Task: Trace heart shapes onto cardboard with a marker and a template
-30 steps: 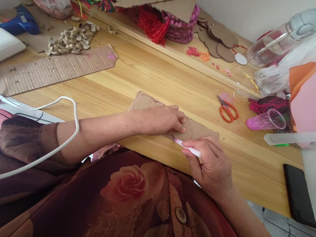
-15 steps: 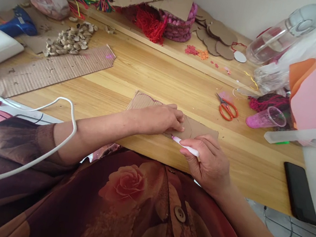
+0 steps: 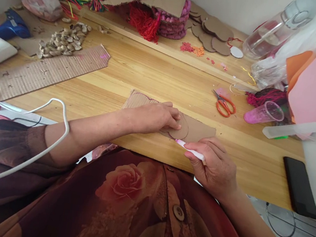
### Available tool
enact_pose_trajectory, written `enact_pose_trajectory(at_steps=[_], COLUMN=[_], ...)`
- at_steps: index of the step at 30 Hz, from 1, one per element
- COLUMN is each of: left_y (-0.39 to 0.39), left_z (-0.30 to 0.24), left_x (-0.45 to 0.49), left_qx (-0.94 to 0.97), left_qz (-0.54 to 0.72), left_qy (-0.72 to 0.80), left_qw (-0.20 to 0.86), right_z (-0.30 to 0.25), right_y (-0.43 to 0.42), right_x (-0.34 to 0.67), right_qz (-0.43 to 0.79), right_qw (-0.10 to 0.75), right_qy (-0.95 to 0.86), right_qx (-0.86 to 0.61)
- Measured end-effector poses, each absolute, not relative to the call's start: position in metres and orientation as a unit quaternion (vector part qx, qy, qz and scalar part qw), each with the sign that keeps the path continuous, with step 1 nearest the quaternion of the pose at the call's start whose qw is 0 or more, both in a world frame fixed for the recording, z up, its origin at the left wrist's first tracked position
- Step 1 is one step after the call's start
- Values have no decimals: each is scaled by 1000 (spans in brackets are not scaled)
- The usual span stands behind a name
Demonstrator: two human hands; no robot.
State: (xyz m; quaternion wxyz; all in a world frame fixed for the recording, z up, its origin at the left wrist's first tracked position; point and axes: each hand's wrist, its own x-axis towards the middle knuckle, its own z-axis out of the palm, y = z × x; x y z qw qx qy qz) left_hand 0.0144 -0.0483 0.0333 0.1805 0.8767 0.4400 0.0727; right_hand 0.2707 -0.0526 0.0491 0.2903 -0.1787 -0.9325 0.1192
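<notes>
My left hand (image 3: 159,118) lies on a piece of brown cardboard (image 3: 203,132) near the table's front edge, its fingers slightly bent and pressing down. A rounded outline shows on the cardboard beside my fingertips; whether it is drawn or the edge of a separate piece I cannot tell. Purple curved lines mark the cardboard's left end. My right hand (image 3: 218,164) is closed around a white marker (image 3: 196,152) with a pink tip. That tip touches or nearly touches the cardboard's near edge, just right of my left fingers.
Orange-handled scissors (image 3: 225,105), a pink cup (image 3: 264,112) and a phone (image 3: 301,187) lie to the right. A long cardboard strip (image 3: 49,72), shells (image 3: 64,40) and a blue glue gun (image 3: 12,25) are left. Cardboard discs (image 3: 217,28) sit behind. A white cable (image 3: 65,121) crosses my left arm.
The marker tip has moved a little right along the cardboard's near edge, together with my right hand. My left hand stays on the cardboard. The whole view has shifted slightly.
</notes>
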Motion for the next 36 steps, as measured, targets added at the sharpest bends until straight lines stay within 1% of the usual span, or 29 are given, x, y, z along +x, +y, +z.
enact_pose_trajectory(at_steps=[8, 18, 24, 31, 36], left_y=[-47, -47, -47, -49, -48], left_z=[30, 26, 29, 28, 29], left_x=[13, 11, 13, 12, 12], left_qx=[880, 886, 885, 888, 889], left_qz=[74, 107, 99, 98, 91], left_qy=[435, 418, 425, 419, 418], left_qw=[177, 169, 162, 163, 167], right_z=[44, 47, 50, 49, 42], right_y=[-51, -41, -34, -41, -36], right_x=[268, 286, 291, 288, 289], right_qz=[133, 137, 126, 200, 209], right_qw=[298, 297, 304, 304, 309], right_qy=[-931, -925, -921, -903, -895], right_qx=[-163, -194, -210, -229, -244])
